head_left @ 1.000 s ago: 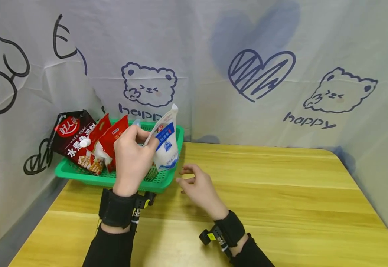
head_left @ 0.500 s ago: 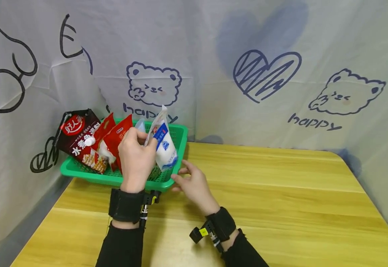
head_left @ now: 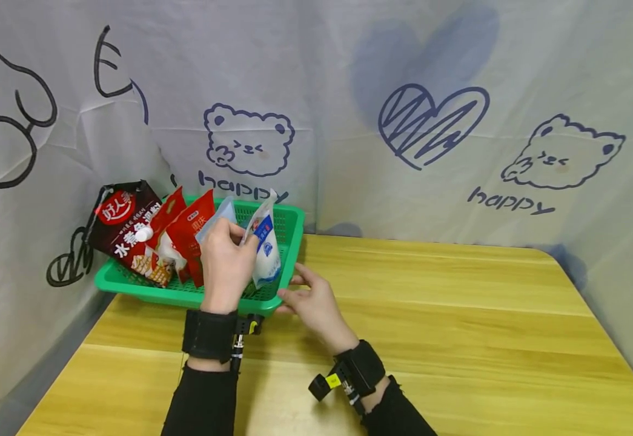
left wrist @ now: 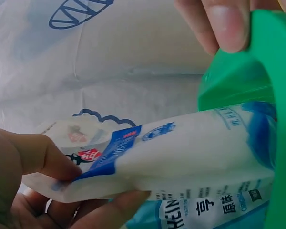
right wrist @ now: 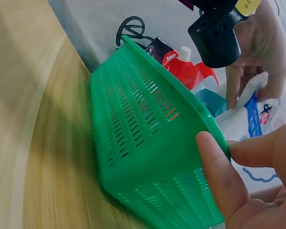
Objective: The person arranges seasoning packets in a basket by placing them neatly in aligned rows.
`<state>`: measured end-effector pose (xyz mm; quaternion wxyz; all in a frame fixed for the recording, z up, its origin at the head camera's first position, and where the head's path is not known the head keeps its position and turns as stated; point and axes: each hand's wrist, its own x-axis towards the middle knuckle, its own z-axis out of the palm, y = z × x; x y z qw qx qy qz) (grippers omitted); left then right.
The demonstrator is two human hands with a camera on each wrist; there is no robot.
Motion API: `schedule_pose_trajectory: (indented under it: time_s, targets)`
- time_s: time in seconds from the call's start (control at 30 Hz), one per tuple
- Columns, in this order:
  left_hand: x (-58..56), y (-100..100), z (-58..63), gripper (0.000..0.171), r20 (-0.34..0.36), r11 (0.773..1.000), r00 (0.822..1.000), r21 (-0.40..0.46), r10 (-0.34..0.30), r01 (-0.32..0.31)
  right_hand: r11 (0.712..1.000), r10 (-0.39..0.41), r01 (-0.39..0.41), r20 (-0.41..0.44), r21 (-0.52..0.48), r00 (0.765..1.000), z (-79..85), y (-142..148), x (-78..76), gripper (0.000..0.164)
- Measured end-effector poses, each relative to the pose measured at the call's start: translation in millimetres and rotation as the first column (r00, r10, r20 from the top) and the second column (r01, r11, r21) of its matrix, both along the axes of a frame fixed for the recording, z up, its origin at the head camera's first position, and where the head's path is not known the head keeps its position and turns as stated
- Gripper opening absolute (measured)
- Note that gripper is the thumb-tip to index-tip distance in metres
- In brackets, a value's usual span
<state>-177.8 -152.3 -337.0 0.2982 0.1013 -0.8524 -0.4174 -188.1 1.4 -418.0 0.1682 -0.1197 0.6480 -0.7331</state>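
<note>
My left hand (head_left: 225,263) pinches the top edge of a white and blue salt bag (head_left: 267,254), which stands upright in the right end of the green basket (head_left: 296,233). The left wrist view shows the thumb on the printed face of the salt bag (left wrist: 190,143) and fingers beneath. A teal and white packet (left wrist: 238,207) lies close under it. At the basket's near right corner, my right hand (head_left: 316,306) holds the rim. The right wrist view shows the thumb and a finger of the right hand (right wrist: 257,176) on either side of the rim.
On the basket's left side lean a dark red seasoning bag (head_left: 125,221), a red pouch with a white cap (head_left: 144,233) and another red packet (head_left: 192,227). The basket sits at the left back of the wooden table (head_left: 430,315), before a drawn-on white cloth (head_left: 343,169).
The left hand has lowered the salt bag into the basket's right end. My right hand has moved left from beside the basket and taken hold of its rim.
</note>
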Motion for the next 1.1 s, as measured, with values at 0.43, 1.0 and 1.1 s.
schedule_pose_trajectory:
  time_s: [0.43, 1.0, 1.1]
  targets:
    - [-12.1, 9, -10.5, 0.014, 0.089, 0.998, 0.995, -0.052, -0.041, 0.046, 1.000, 0.026, -0.026, 0.019, -0.013, 0.999, -0.6, 2, -0.9, 0.071]
    - [-17.6, -4, -9.9, 0.012, 0.421, 0.984, 0.891, 0.024, -0.171, 0.177, 0.999, 0.043, -0.043, 0.016, -0.015, 0.999, -1.4, 2, -0.5, 0.071]
    - [-14.8, -3, -10.2, 0.013, 0.413, 0.985, 0.896, 0.023, -0.166, 0.172, 0.999, 0.042, -0.042, 0.009, -0.009, 0.999, -1.4, 2, -1.1, 0.071]
